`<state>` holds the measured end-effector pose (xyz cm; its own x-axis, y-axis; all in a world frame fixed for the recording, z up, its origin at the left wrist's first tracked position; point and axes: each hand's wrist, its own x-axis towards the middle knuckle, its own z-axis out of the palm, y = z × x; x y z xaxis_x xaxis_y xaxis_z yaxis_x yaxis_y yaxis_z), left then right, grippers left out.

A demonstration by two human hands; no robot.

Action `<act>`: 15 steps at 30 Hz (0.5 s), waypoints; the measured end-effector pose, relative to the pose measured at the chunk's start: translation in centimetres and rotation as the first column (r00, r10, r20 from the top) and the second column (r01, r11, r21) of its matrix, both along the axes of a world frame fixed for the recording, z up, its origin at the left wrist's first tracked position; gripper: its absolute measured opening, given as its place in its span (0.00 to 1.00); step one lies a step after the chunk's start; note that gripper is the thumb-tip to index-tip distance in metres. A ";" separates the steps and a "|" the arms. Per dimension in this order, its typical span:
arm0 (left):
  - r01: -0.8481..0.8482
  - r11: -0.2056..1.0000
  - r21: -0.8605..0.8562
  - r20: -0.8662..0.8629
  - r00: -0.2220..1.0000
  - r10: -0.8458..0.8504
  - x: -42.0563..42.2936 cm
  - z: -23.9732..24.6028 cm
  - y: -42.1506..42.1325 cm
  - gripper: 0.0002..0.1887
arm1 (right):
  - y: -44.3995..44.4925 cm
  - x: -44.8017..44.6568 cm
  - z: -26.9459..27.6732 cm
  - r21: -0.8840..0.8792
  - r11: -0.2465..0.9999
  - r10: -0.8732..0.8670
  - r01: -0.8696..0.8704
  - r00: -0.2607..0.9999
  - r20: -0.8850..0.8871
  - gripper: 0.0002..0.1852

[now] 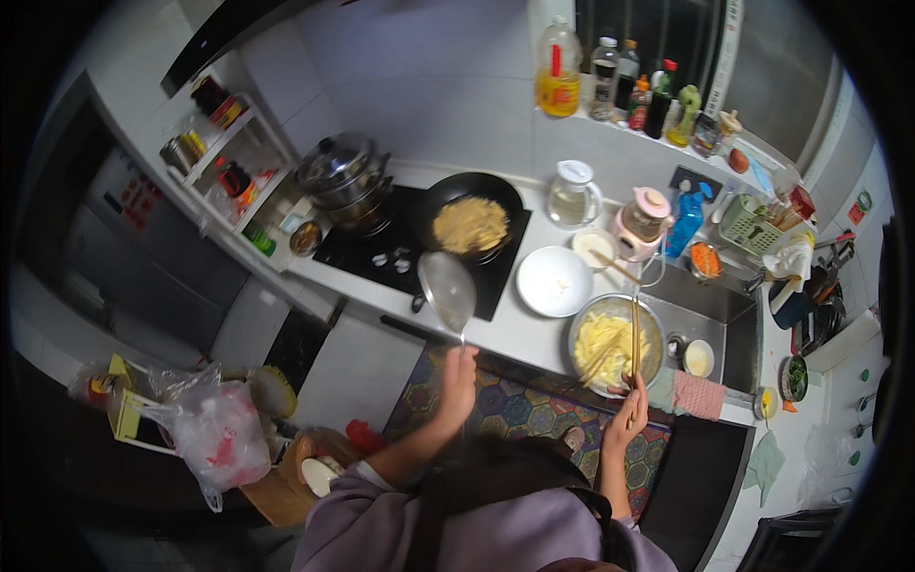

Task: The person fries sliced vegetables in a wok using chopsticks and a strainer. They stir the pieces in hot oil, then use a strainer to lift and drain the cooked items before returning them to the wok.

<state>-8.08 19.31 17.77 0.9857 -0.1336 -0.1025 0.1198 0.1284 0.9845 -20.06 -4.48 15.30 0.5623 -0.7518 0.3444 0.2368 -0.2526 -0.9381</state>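
Observation:
My left hand (458, 380) grips the handle of a metal skimmer ladle (448, 293), its round head raised near the front edge of the cooktop. Pale golden food (472, 224) lies in a black wok (437, 194) on the stove. In my right hand (630, 405) is a pair of long chopsticks (636, 336), upright over a metal bowl (574, 342). Pale yellow strips (606, 347) fill that bowl, with what look like more chopsticks lying across them. Behind it stand a white bowl (555, 281), holding a few crumbs, and a smaller bowl (592, 247) with a wooden utensil in it.
A stacked steamer pot (343, 179) stands left of the wok. A glass pitcher (572, 194) and a pink electric kettle (641, 223) are behind the bowls. The sink (740, 322) lies to the right. Bottles line the windowsill (622, 127). A plastic bag (221, 436) hangs at lower left.

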 end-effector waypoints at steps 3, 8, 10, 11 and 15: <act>-0.226 0.970 0.092 -0.060 0.971 0.232 -2.9 -2.3 6.0 0.11 | 4.9 2.0 0.9 0.068 0.994 0.089 -0.090 0.996 0.012 0.20; -0.231 0.913 -0.337 -0.197 0.965 0.172 -3.6 -2.5 13.7 0.19 | 10.4 5.5 2.4 0.008 0.977 0.213 -0.213 0.977 -0.013 0.20; -0.120 0.791 -0.600 -0.276 0.959 -0.064 -4.0 -2.5 15.7 0.20 | 11.7 6.6 2.8 -0.031 0.974 0.225 -0.226 0.974 -0.029 0.20; -0.121 0.790 -0.601 -0.292 0.953 -0.076 -3.9 -2.7 16.4 0.21 | 12.3 7.1 2.9 -0.049 0.972 0.230 -0.232 0.972 -0.040 0.20; -0.087 0.723 -0.685 -0.289 0.944 -0.160 -2.5 -3.8 19.1 0.24 | 13.2 9.2 2.2 0.045 0.969 0.247 -0.244 0.967 -0.063 0.20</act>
